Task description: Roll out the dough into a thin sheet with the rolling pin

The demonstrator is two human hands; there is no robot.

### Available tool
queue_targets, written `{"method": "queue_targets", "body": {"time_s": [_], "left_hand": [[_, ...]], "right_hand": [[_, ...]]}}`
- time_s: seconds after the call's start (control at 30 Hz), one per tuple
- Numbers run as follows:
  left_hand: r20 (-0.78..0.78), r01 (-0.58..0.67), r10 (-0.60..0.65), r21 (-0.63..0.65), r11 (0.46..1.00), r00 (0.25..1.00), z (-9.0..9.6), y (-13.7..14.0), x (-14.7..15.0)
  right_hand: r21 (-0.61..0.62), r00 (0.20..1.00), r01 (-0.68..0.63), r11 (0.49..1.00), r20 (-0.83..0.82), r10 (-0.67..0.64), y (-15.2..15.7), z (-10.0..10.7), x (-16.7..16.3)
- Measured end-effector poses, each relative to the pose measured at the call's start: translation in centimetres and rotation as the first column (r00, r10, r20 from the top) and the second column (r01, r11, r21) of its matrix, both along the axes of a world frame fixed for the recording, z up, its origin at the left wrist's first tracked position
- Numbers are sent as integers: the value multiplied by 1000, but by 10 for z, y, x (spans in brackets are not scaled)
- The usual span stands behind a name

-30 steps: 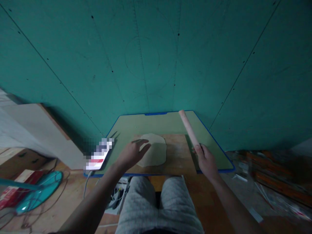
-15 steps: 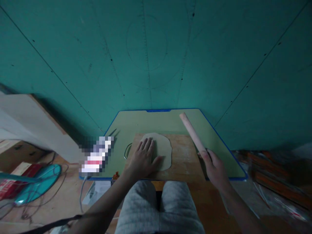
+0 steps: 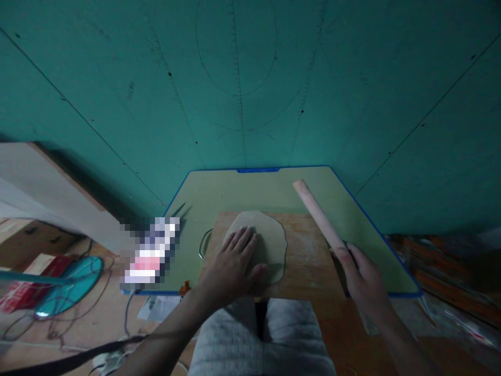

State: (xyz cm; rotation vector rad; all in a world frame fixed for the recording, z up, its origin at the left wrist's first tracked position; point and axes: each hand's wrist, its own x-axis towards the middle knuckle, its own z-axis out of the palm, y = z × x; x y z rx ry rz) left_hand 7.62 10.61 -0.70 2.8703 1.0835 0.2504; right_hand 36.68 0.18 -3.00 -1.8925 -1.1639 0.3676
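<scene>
Green table (image 3: 258, 190), below left hand (image 3: 235, 263) and right hand (image 3: 362, 271) | board (image 3: 307, 245), from under left hand to beside right | dough (image 3: 272, 253), flat under left hand, whose fingers extend, thumb apart | pin (image 3: 320, 214), clamped in right hand, slanting forward-left

1. A table (image 3: 211, 188) with a pale green top and a blue rim.
2. A wooden board (image 3: 307, 250) lies flat at the table's near side, bearing a sheet of dough (image 3: 274, 253).
3. Just left of the board, a metal loop (image 3: 202, 244), partly hidden.
4. Near the left edge, a pixelated device (image 3: 151, 256) and, beyond it, a slim dark item (image 3: 178, 210).
5. At the near edge, a small orange item (image 3: 185, 288), too small to identify.
6. On the floor (image 3: 117, 303), left: a carton (image 3: 19, 235), a turquoise disc (image 3: 72, 290) and cables (image 3: 58, 334).
</scene>
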Motion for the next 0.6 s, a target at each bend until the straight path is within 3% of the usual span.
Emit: {"method": "queue_targets", "body": {"time_s": [0.17, 0.27, 0.47, 0.6], "left_hand": [[-108, -259, 257, 0, 966, 960, 25, 52, 27], [-170, -343, 336, -8, 939, 926, 36, 71, 38], [-108, -379, 372, -47, 924, 922, 38, 79, 40], [-141, -282, 270, -67, 957, 952, 37, 88, 39]], "right_hand": [[-7, 1000, 9, 1000, 27, -9, 0, 1, -1], [7, 1000, 3, 1000, 29, -3, 0, 0, -1], [39, 999, -33, 999, 45, 31, 0, -1, -3], [32, 999, -52, 998, 7, 52, 1, 4, -3]]}}
